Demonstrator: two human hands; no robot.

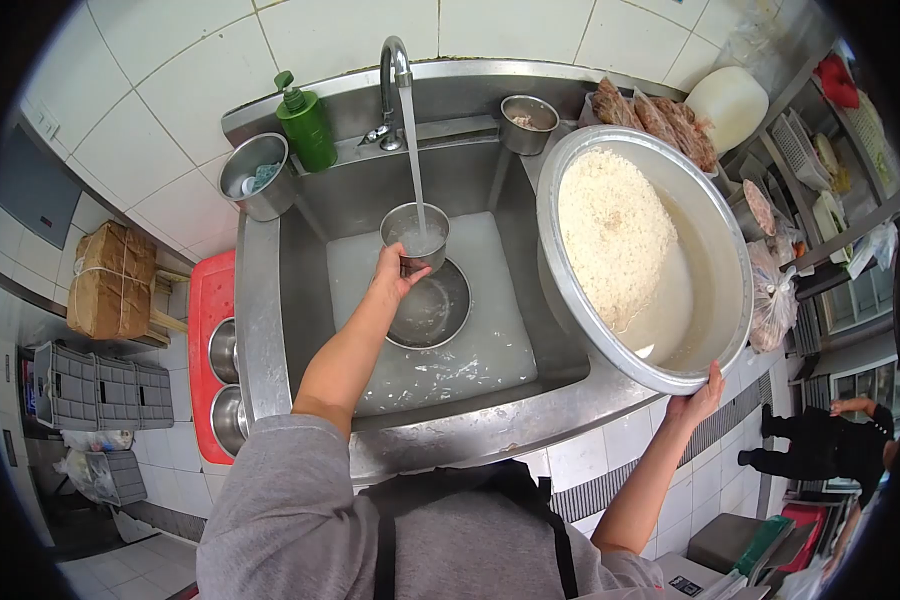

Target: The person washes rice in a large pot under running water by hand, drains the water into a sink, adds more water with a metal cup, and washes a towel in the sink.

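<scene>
My left hand (402, 268) is closed on a small metal cup (398, 222) under the running tap (395, 75), and water pours into it. Below the cup a round metal bowl (440, 318) sits in the cloudy water of the sink (315, 220). At the right, a large metal basin (715, 200) stands tilted on the sink's edge. White rice (615, 225) is heaped to one side in it, with cloudy water beside the heap. My right hand (702, 397) grips the basin's near rim; its fingertips are partly hidden behind the rim.
A green pump bottle (307, 128) and a metal pot (238, 185) stand at the sink's back left corner. A small metal container (540, 112) and bagged brown food (675, 125) lie behind the basin. A person (835, 445) in dark clothes stands far right.
</scene>
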